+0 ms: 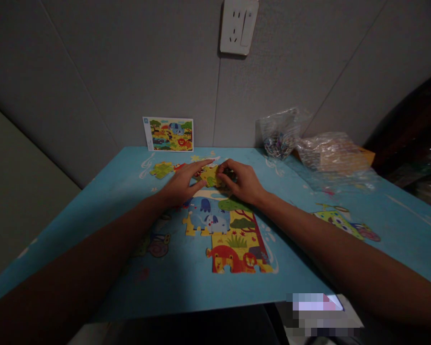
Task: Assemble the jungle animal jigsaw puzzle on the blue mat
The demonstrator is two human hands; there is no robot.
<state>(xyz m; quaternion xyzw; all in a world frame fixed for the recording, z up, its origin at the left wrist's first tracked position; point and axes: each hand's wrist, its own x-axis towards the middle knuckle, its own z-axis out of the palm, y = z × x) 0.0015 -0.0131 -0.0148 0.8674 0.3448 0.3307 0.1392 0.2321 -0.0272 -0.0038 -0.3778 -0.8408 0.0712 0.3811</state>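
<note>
The joined puzzle section (242, 230) lies flat on the blue tabletop (158, 297), showing elephants, a tree and some lions, with knobs and notches still bare along its left side and bottom edge. Just beyond that section, on the wall side, there's a yellow-and-green puzzle piece (210, 177) with both hands around it.

The left hand (183, 183) comes in on the far left of the section, palm down, pretty relaxed: fingers stretched out over the piece, thumb well apart from them and right at the piece's near left edge. It doesn't look clamped on anything. The right hand (244, 182) is beyond the section's top right, half closed, fingers curled toward the thumb at the piece's right edge. Can't really tell if it has a proper grip. More pieces are partly hidden under the hands.

Beyond the section and off to the left is a green-and-yellow loose piece (161, 169). Farther back that way, a picture card (171, 134) leans upright on the wall (129, 72), with the animal scene on it. Far right of the section sits a clear bag (280, 141) with small bits inside, then crinkly plastic wrap (337, 153) over something orange-yellow. The wall socket (239, 28) is high up behind the section.
</note>
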